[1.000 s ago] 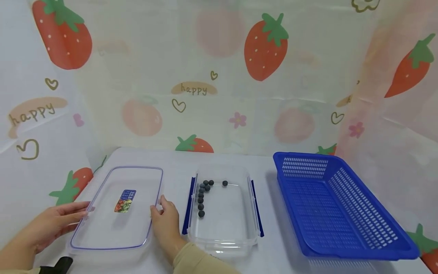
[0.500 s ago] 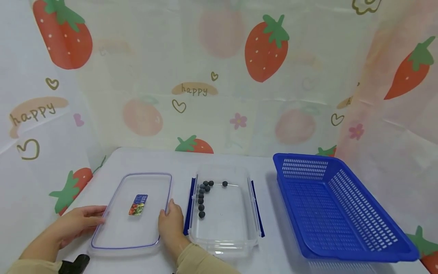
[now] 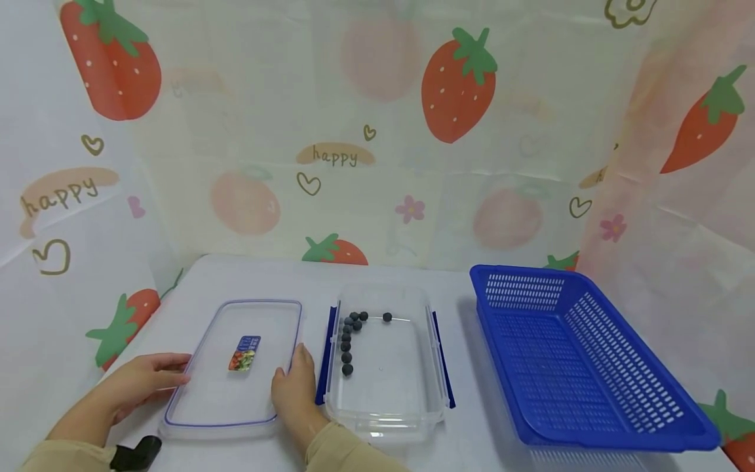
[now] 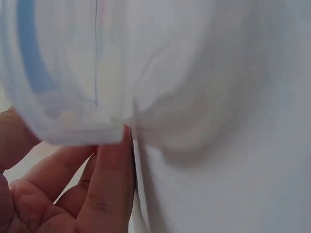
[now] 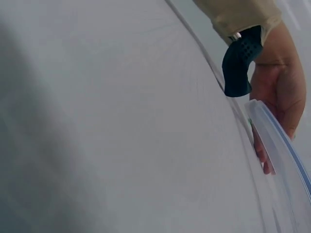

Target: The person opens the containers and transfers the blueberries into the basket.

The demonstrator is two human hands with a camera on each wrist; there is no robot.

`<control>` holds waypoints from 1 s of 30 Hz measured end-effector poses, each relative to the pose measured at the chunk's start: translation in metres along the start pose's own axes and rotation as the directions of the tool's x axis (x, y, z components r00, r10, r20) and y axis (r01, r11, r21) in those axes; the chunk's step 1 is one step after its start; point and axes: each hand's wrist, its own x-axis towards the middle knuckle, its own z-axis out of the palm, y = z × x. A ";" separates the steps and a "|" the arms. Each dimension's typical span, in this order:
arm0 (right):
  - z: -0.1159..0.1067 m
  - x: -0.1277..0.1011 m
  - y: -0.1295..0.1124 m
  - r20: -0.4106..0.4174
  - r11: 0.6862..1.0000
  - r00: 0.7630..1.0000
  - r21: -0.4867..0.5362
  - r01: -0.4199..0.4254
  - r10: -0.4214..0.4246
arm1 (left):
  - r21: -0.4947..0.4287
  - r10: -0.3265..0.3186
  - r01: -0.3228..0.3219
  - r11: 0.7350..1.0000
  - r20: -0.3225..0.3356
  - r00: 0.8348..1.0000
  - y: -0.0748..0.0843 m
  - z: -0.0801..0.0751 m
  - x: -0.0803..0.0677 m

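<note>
Lid (image 3: 227, 390), clear plastic, lies on the left part of the tabletop (image 3: 265, 278), left of the clear container (image 3: 386, 417) and apart from it. Faces roughly flat; whether the underside touches the tabletop cannot be told.

Left hand (image 3: 138, 387): fingers extended, thumb and fingers pinching the left long edge, nearer the front; the left wrist view shows a corner of the lid between thumb and fingers. Right hand (image 3: 297, 390): pinching the right long edge, thumb toward the rim, fingers along the outside; the right wrist view shows some fingertips beyond the edge, the rest hidden.

Handling estimate: light, fairly stiff across the panel, smooth and probably slippery; likely to bow a little if squeezed hard from both sides, and thin rims may crack under a sharp knock. Best hold judged to be the opposite long rims, near their middles, with even pressure and clear of the bluish seal (image 3: 221, 425). Printed label (image 3: 244, 354) marks the panel.

Nearby: dark round berries (image 3: 346, 346) inside the container, mostly along its left side; blue basket (image 3: 525, 288) at far right.
</note>
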 end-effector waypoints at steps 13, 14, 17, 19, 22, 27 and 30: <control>-0.004 -0.004 -0.003 0.008 0.996 0.999 -0.078 0.051 -0.051 | 0.003 0.010 -0.010 1.000 -0.005 1.000 0.001 0.000 -0.004; -0.004 -0.004 -0.003 0.007 0.995 0.999 -0.084 0.052 -0.052 | 0.004 0.009 -0.009 1.000 -0.008 1.000 0.001 0.000 -0.004; -0.003 -0.003 -0.003 0.001 0.993 0.999 -0.103 0.050 -0.050 | 0.018 0.004 -0.004 1.000 -0.011 1.000 0.001 -0.002 -0.004; -0.003 -0.003 -0.002 -0.006 0.991 0.998 -0.125 0.057 -0.058 | 0.025 -0.007 0.007 1.000 -0.017 1.000 0.000 -0.002 -0.005; -0.002 -0.004 -0.001 -0.003 0.986 0.998 -0.154 0.064 -0.065 | 0.038 -0.025 0.026 0.999 -0.020 0.999 0.001 -0.003 -0.004; -0.004 -0.004 -0.003 0.036 0.985 0.998 -0.161 0.060 -0.054 | 0.065 -0.035 0.037 0.997 -0.037 0.999 0.001 -0.003 -0.002; -0.005 -0.004 -0.005 0.071 0.992 0.997 -0.123 0.040 -0.031 | 0.070 -0.043 0.046 0.996 -0.040 0.998 0.002 -0.004 -0.002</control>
